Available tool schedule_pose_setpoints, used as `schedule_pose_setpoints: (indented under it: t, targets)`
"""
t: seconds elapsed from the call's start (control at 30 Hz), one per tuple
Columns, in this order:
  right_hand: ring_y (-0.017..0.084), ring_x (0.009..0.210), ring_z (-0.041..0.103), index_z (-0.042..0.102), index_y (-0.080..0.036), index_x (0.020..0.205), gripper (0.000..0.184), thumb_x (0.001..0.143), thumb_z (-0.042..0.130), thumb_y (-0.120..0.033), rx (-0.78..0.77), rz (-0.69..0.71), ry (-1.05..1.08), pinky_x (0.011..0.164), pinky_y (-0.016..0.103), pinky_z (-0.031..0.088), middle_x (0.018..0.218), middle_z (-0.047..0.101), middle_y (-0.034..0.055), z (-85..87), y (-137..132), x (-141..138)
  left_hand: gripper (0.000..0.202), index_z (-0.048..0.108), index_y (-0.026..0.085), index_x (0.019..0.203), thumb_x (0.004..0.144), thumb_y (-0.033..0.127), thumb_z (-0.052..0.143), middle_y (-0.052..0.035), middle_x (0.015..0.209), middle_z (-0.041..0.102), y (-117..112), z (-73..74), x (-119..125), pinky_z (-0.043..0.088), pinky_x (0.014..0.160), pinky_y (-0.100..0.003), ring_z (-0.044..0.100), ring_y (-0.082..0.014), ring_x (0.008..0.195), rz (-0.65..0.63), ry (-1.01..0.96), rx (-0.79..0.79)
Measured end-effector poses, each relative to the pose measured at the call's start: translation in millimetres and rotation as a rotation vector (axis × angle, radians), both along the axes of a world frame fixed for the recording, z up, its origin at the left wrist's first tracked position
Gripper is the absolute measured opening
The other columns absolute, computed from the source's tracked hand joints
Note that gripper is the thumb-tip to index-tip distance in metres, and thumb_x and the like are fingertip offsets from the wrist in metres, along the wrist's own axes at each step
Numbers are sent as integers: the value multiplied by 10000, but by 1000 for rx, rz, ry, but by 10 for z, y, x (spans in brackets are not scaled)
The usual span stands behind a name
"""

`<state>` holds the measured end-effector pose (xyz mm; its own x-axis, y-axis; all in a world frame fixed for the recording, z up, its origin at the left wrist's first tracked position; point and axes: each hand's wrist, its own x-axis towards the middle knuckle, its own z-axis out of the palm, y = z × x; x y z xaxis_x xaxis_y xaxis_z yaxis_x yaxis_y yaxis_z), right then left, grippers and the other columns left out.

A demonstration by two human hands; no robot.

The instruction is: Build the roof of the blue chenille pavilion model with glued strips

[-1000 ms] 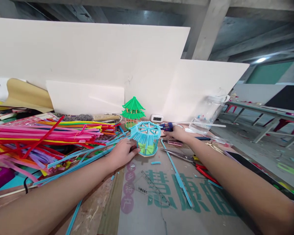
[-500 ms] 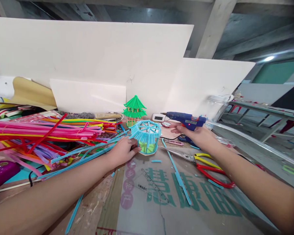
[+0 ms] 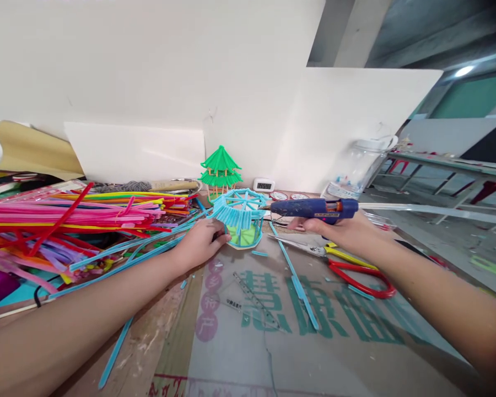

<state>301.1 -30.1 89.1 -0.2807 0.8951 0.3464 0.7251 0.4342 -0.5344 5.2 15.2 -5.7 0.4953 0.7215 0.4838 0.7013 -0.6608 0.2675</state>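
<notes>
A small blue pavilion model (image 3: 243, 218), built of fuzzy pipe cleaners on a light green base, stands on the table. My left hand (image 3: 204, 240) is closed on its left side, thumb and fingers at the lower edge. In my right hand (image 3: 334, 229) is a blue hot glue gun (image 3: 314, 209) with a long clear glue stick out of its back. The gun's nozzle points left and appears at the right edge of the model's roof; whether it touches, I cannot tell. Behind the model sits a green two-tiered pavilion (image 3: 221, 168).
Bundles of coloured pipe cleaners (image 3: 74, 215) lie at left. Scissors (image 3: 334, 259) with red and yellow handles lie below my right forearm. Blue strips (image 3: 295, 281) and a clear ruler (image 3: 258, 303) rest in front. A digital timer (image 3: 263, 184) and a plastic jar (image 3: 355, 165) stand behind.
The glue gun has moved left and down, its nozzle now by the blue roof. My left hand stays at the model. The camera view has tilted down slightly.
</notes>
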Motion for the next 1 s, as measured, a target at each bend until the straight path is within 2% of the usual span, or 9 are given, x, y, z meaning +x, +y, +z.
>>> schedule_pose_setpoints:
  t: [0.1, 0.2, 0.33, 0.6, 0.77, 0.93, 1.0]
  targets:
    - [277, 938, 688, 738, -278, 807, 295, 769, 617, -544, -10, 33, -6, 886, 381, 532, 894, 758, -5, -28, -32, -12, 257, 599, 167, 744, 917, 343, 526, -52, 801, 663, 0, -7, -9, 418, 736, -291, 595, -191, 802, -3, -14, -2]
    - [276, 908, 697, 732, -276, 878, 248, 765, 640, -477, 23, -3, -8, 791, 368, 568, 875, 760, -16, -74, -68, -51, 278, 602, 168, 734, 923, 352, 514, -51, 779, 662, -10, 3, -8, 416, 733, -297, 596, -192, 788, 6, 8, 0]
    - [252, 863, 703, 715, -266, 963, 273, 782, 616, -445, 30, 26, -26, 738, 339, 576, 935, 758, -21, -82, -88, -83, 279, 606, 166, 734, 923, 349, 513, -48, 758, 656, -16, 11, -3, 410, 710, -294, 589, -189, 764, 12, 22, 20]
    - [245, 770, 693, 714, -260, 855, 262, 769, 589, -474, 104, -36, -58, 678, 333, 562, 795, 744, -10, -56, -84, -132, 272, 601, 168, 738, 924, 345, 512, -49, 765, 661, -12, 12, -13, 406, 705, -295, 592, -188, 760, 3, 21, 20]
    - [246, 749, 691, 699, -245, 757, 282, 757, 605, -511, 83, -90, -61, 675, 328, 559, 676, 715, 0, -72, -83, -130, 276, 601, 171, 738, 920, 360, 517, -52, 795, 672, 0, -4, -14, 414, 739, -304, 607, -195, 797, 4, 21, 14]
    - [253, 883, 695, 719, -250, 933, 318, 782, 585, -496, 79, -31, -84, 759, 353, 563, 925, 754, 1, -90, -71, -112, 284, 602, 175, 744, 926, 369, 505, -46, 772, 667, -2, -11, -15, 407, 715, -302, 603, -193, 769, 6, 24, 26]
    - [255, 880, 697, 720, -249, 943, 334, 786, 581, -509, 65, -36, -89, 754, 356, 566, 933, 755, 2, -97, -68, -107, 291, 602, 174, 747, 929, 374, 497, -46, 763, 662, -2, -9, -14, 406, 714, -304, 600, -194, 765, 6, 29, 34]
